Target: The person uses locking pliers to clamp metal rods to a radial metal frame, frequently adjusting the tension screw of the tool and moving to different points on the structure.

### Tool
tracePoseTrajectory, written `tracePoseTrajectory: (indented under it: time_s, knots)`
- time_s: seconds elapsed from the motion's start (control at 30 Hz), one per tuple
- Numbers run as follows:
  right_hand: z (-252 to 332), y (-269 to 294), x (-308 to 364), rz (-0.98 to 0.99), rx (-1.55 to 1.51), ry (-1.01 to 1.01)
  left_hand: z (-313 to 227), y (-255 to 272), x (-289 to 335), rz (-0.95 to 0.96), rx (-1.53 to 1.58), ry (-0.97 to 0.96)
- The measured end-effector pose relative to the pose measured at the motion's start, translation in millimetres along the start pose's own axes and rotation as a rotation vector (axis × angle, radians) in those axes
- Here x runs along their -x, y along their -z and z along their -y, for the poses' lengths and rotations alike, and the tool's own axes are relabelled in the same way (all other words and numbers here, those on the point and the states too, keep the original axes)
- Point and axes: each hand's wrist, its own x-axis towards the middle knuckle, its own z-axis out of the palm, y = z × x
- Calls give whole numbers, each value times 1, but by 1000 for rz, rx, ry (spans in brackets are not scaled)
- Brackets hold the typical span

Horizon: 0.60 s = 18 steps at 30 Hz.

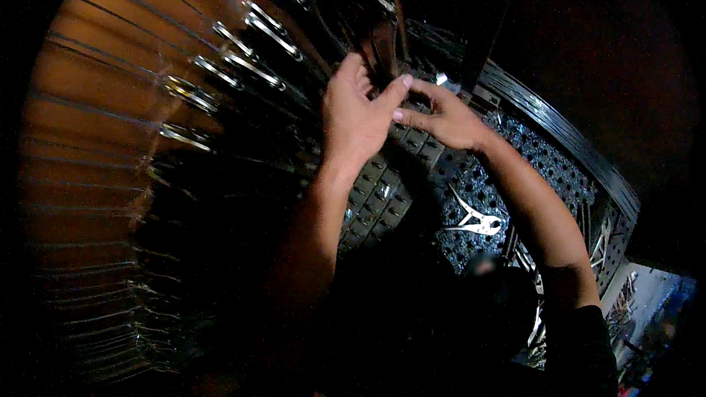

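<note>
My left hand point(357, 117) is raised near the upper middle, its fingers curled beside dark hanging metal strips and its thumb stretched toward the right. Facing it, my right hand point(448, 119) has thumb and fingers bent in a pinch, the fingertips meeting the left thumb. Whatever lies between the hands is too thin or dark to make out. To the left, several shiny metal clamps point(272, 37) hang at the ends of thin dark wires point(110, 51). Below my right forearm, silver locking pliers point(478, 222) lie with handles spread on a perforated dark metal plate point(471, 173).
A studded metal block point(375, 202) sits below my hands, partly in shadow. Along the right curves a bundle of long metal rods point(544, 106). A brown surface point(88, 147) fills the left side. More thin metal pieces point(603, 246) lie at the lower right. Deep shadow hides much.
</note>
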Motion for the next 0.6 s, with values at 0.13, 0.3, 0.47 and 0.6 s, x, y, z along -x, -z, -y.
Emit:
tracePoseTrajectory:
  time_s: [0.13, 0.3, 0.47, 0.6]
  knots:
    - [-12, -5, 0, -70, -15, -3, 5, 3, 0, -6, -55, -6]
    - [-30, -14, -5, -75, -22, 81, 3, 3, 2, -2, -53, 15]
    - [-54, -15, -3, -161, 170, -25, -7, -4, -3, -11, -26, -13]
    - [-81, -16, 49, -195, 53, -59, -3, -9, 2, -29, -122, -45]
